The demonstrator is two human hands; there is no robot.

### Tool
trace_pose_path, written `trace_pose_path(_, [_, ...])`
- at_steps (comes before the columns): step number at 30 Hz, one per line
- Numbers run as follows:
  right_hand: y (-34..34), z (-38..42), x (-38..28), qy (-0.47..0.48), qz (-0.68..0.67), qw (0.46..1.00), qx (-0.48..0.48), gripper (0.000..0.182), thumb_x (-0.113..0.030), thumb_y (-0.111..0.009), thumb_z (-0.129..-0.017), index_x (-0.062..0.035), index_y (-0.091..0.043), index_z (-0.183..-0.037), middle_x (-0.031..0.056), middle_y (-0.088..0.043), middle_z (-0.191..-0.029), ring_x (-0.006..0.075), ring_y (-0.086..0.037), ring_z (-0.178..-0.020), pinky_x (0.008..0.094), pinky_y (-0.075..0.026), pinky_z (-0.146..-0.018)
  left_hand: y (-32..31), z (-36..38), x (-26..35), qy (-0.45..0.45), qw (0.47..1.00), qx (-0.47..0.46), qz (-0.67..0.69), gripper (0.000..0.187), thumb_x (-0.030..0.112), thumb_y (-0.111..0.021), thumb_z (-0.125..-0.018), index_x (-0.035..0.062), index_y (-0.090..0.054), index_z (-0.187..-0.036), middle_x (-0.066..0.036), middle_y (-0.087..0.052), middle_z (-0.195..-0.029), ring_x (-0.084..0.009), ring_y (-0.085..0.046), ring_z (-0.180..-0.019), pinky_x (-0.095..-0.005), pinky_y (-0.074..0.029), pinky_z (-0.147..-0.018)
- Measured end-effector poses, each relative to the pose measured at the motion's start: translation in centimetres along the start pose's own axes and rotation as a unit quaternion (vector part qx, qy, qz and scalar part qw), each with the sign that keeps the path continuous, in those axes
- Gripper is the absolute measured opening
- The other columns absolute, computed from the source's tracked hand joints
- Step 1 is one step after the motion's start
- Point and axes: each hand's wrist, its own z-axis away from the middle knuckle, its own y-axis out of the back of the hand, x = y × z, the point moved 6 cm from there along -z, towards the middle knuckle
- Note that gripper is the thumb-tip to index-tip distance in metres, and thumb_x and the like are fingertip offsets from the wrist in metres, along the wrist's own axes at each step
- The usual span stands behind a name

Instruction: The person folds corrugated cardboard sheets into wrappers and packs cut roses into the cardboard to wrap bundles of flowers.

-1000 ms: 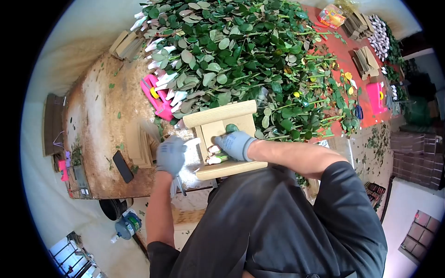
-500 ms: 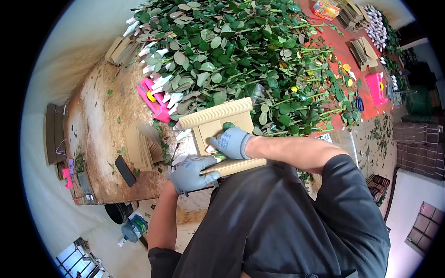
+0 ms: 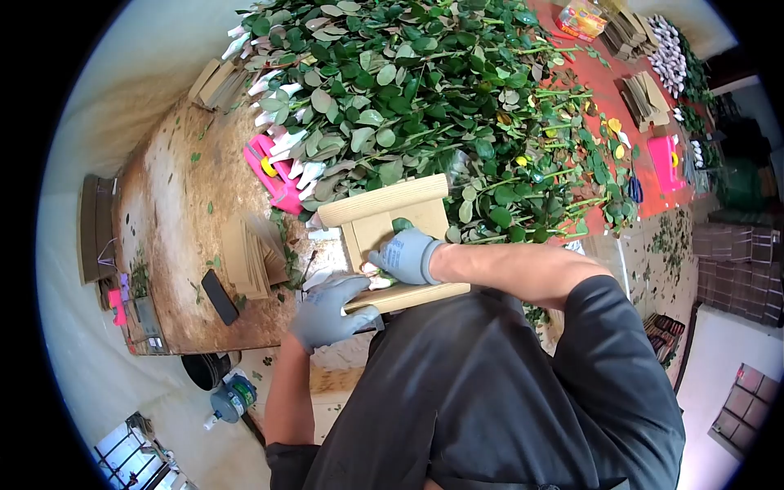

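Note:
A corrugated cardboard wrapper [image 3: 380, 201] lies unfolded in front of me, its far and near edges raised. My right hand [image 3: 407, 256], in a grey glove, is inside it with curled fingers around a rose. A pale rose head [image 3: 380, 282] shows below the fingers, and a green leaf pokes out above them; most of the stem is hidden. At the wrapper's near left corner is my left hand [image 3: 331, 313], also gloved, with thumb and fingers apart and nothing visible in them.
Beyond the wrapper lies a big heap of leafy rose stems [image 3: 408, 90], white-covered heads to the left. A pink tool [image 3: 273, 175], folded cardboard sheets [image 3: 249, 257] and a phone [image 3: 220, 297] are on the left. Scissors [image 3: 635, 189] lie at the right.
My left hand has drawn back slightly to the left and down, away from the rose. The rose head now shows lower in the wrapper, below my right hand.

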Motion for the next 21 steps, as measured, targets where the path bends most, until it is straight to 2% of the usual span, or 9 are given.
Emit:
trace_pose_path(2, [0.2,0.1,-0.1,-0.001,0.005,1.0,-0.003,0.029,-0.018,-0.055,-0.094,-0.0073,-0.062,-0.12,0.0147,-0.074,-0.098,0.0339,-0.072,-0.094,0.046,-0.055,-0.078,1.1,0.3,0.8,0.015,0.999,0.024,0.026,0.06,0.047,-0.072,-0.086,0.0053,-0.067,-0.127,-0.017,-0.068,-0.127,-0.0359,-0.06,-0.122,-0.0466,-0.044,-0.106])
trace_pose_path(5, [0.8,0.0,-0.3,-0.003,0.002,1.0,-0.019,0.029,-0.018,-0.055,-0.094,-0.0076,-0.063,-0.12,0.0146,-0.074,-0.099,0.0334,-0.072,-0.096,0.0457,-0.055,-0.079,0.7,-0.2,3.4,-0.045,0.999,0.019,-0.019,0.061,0.037,-0.077,-0.081,0.0019,-0.064,-0.129,-0.019,-0.063,-0.133,-0.037,-0.057,-0.124,-0.0449,-0.044,-0.106])
trace_pose_path(7, [1.1,0.0,-0.4,-0.016,-0.025,0.997,-0.067,0.037,-0.023,-0.06,-0.093,-0.0093,-0.059,-0.128,0.0139,-0.072,-0.105,0.0325,-0.07,-0.1,0.0442,-0.054,-0.084,-0.3,-1.0,4.2,-0.025,0.996,-0.017,-0.083,0.065,0.041,-0.075,-0.082,0.0047,-0.061,-0.134,-0.018,-0.061,-0.136,-0.0387,-0.056,-0.122,-0.0459,-0.044,-0.105])
trace_pose_path(10, [1.0,0.0,-0.2,-0.016,-0.018,0.998,-0.062,0.035,-0.023,-0.06,-0.093,-0.0088,-0.06,-0.125,0.0143,-0.072,-0.105,0.0327,-0.07,-0.1,0.0437,-0.054,-0.085,-1.5,-2.4,3.1,0.015,0.988,-0.063,-0.14,0.069,0.051,-0.07,-0.085,0.009,-0.057,-0.139,-0.017,-0.054,-0.144,-0.042,-0.054,-0.124,-0.0494,-0.045,-0.105])
trace_pose_path(14, [0.6,-0.2,-0.1,-0.025,-0.002,0.996,-0.081,0.034,-0.021,-0.06,-0.092,-0.0084,-0.061,-0.123,0.015,-0.071,-0.108,0.033,-0.07,-0.103,0.0428,-0.053,-0.086,-2.5,-2.3,2.1,0.012,0.991,-0.05,-0.124,0.065,0.048,-0.069,-0.085,0.0091,-0.058,-0.136,-0.017,-0.056,-0.14,-0.041,-0.056,-0.12,-0.0484,-0.044,-0.106])
trace_pose_path(16, [4.1,0.5,-1.0,-0.024,0.004,0.994,-0.106,0.03,-0.019,-0.061,-0.092,-0.0086,-0.06,-0.12,0.0154,-0.069,-0.109,0.0331,-0.069,-0.101,0.0427,-0.053,-0.083,-2.2,-2.4,2.6,0.031,0.989,-0.073,-0.124,0.067,0.049,-0.068,-0.086,0.0085,-0.056,-0.138,-0.017,-0.054,-0.144,-0.0405,-0.055,-0.125,-0.047,-0.042,-0.11])
trace_pose_path(18, [9.8,1.2,-1.7,0.042,0.005,0.994,0.101,0.024,-0.018,-0.06,-0.091,-0.0089,-0.06,-0.114,0.0149,-0.066,-0.105,0.0342,-0.068,-0.096,0.0433,-0.053,-0.079,-2.3,-2.2,2.4,0.044,0.99,-0.069,-0.118,0.069,0.049,-0.067,-0.087,0.0081,-0.055,-0.14,-0.016,-0.05,-0.15,-0.04,-0.052,-0.132,-0.0464,-0.04,-0.113])
trace_pose_path(19, [11.7,0.9,-0.7,-0.004,-0.02,0.989,0.146,0.022,-0.018,-0.061,-0.091,-0.0089,-0.06,-0.111,0.0149,-0.065,-0.102,0.0348,-0.068,-0.093,0.0441,-0.053,-0.079,-2.4,-2.1,2.3,0.055,0.988,-0.08,-0.123,0.07,0.05,-0.067,-0.087,0.0075,-0.054,-0.142,-0.017,-0.045,-0.155,-0.0388,-0.048,-0.138,-0.0463,-0.038,-0.115])
trace_pose_path(21, [15.6,0.9,2.2,-0.068,-0.033,0.963,0.26,0.02,-0.016,-0.06,-0.09,-0.0092,-0.06,-0.109,0.0152,-0.062,-0.097,0.0347,-0.066,-0.09,0.0454,-0.053,-0.078,-3.0,-1.9,1.5,0.04,0.99,-0.059,-0.119,0.069,0.05,-0.068,-0.086,0.0089,-0.056,-0.14,-0.017,-0.047,-0.153,-0.0391,-0.05,-0.135,-0.0468,-0.039,-0.114])
